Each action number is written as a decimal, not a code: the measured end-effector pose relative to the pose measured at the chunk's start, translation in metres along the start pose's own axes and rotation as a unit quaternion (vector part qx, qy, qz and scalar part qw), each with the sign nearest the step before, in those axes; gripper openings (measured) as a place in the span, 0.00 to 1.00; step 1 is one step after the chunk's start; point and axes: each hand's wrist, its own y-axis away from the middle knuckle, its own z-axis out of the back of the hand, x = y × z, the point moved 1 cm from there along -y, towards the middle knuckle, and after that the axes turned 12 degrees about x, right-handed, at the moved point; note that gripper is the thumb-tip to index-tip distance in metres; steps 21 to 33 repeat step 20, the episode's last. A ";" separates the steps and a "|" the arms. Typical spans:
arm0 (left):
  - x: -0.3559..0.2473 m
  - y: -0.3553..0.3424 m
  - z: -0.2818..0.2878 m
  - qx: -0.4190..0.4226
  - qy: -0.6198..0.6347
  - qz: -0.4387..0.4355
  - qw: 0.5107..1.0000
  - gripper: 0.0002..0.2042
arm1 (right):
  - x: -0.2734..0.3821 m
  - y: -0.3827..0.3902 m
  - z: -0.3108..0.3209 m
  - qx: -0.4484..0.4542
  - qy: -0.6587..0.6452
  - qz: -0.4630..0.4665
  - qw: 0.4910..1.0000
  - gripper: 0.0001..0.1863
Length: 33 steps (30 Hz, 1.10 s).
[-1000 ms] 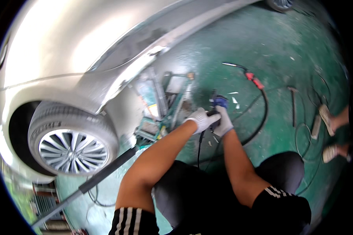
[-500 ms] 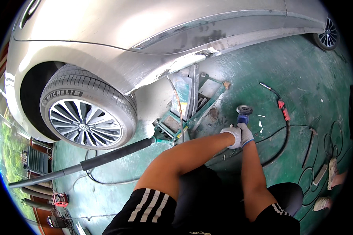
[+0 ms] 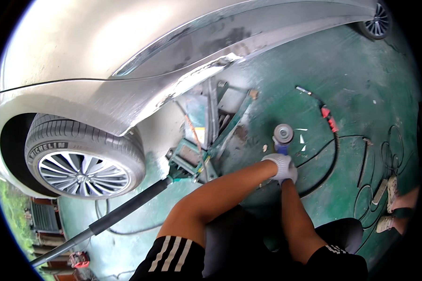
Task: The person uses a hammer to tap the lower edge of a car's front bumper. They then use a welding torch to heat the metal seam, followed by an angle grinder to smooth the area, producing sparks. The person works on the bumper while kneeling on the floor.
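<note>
In front of me I hold a blue angle grinder, its round disc facing up and pointing away from me. My left hand, in a white knit glove, is closed around the grinder's body. My right hand, gloved too, grips just behind it and is partly covered by the left. Ahead and to the left is a silver car. A scraped, whitish strip runs along its lower sill, apart from the disc.
A green floor jack sits beneath the sill, its long handle reaching left past the wheel. Right of the grinder lies a red-handled welding torch with a black cable. Another person's feet stand at the far right.
The grinder has tilted so that its disc shows more fully from above. My hands overlap more. The whole view has shifted, moving the car and jack to the left in the picture.
</note>
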 end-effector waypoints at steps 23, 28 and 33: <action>-0.080 0.408 -0.059 -0.217 0.544 0.237 0.775 0.25 | 0.044 0.365 0.241 0.271 -0.025 -0.052 0.961 0.23; -0.080 0.408 -0.059 -0.217 0.544 0.237 0.775 0.25 | 0.044 0.365 0.241 0.271 -0.025 -0.052 0.961 0.23; -0.080 0.408 -0.059 -0.217 0.544 0.237 0.775 0.25 | 0.044 0.365 0.241 0.271 -0.025 -0.052 0.961 0.23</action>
